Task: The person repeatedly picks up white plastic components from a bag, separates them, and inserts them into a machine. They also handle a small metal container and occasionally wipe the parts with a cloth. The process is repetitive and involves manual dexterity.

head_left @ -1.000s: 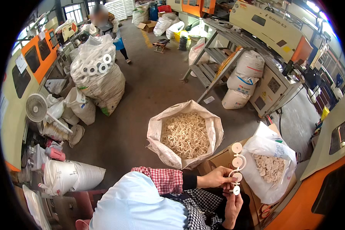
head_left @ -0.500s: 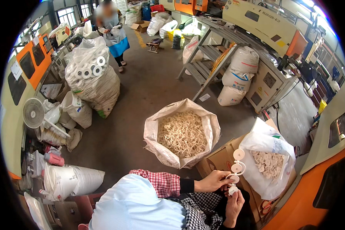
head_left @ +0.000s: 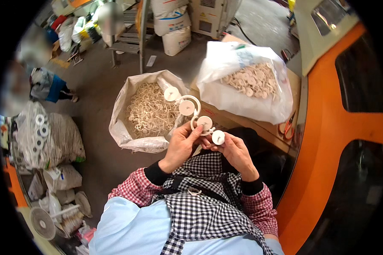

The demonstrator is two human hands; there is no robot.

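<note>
Disc strip (head_left: 187, 108) | long axis diagonal | points upper-left from fingers (head_left: 195, 134)

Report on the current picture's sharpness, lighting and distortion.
Head view, middle: left hand, right hand and the white discs they hold look fairly sharp; head view, upper left: blurred patches hide parts of the background; head view, right: the orange machine looks bent toward the black rim; head view, upper right: the floor looks paler than at left.

no wording readable — a yellow sign (head_left: 203, 14) on the cabinet (head_left: 219, 18), blue print (head_left: 174, 19) on a sack (head_left: 165, 28).
</note>
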